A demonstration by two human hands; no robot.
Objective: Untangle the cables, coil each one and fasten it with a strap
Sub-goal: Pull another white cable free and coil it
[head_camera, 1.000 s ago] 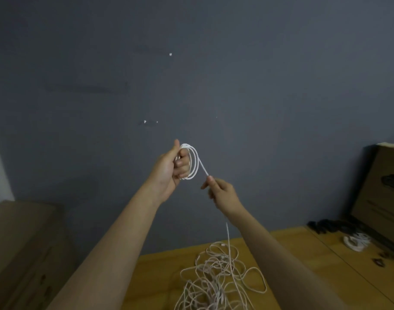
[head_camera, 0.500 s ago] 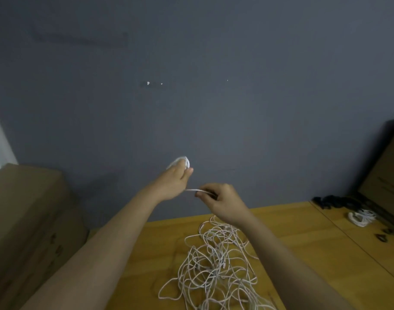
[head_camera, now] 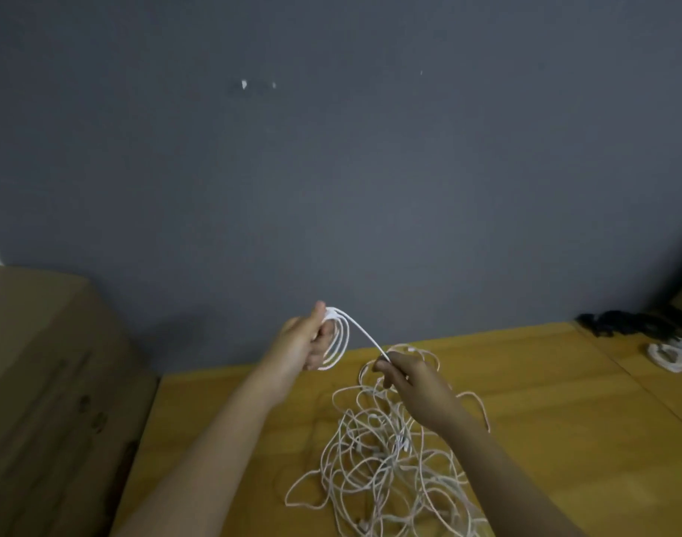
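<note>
**Wooden counter and its load**

The yellow-brown wooden counter (head_camera: pixel 545 381) carries a loose tangle of white cables (head_camera: pixel 390 459) at its middle. Near its far right edge lie a small white coiled bundle (head_camera: pixel 671 356) and dark straps (head_camera: pixel 626 321).

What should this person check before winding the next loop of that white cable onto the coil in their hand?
1. Coil held firmly: the left hand grips its loops. Ok.
2. Feeding strand under control: the right hand pinches it, and it runs straight to the coil. Ok.
3. Strand free of the tangled pile on the table: below the right hand it is lost among the loops. Cannot tell.
4. Pile untangled: many loops cross one another. Not ok.
5. Strap at hand: dark things lie at the table's far right; too blurred to name. Cannot tell.
</note>
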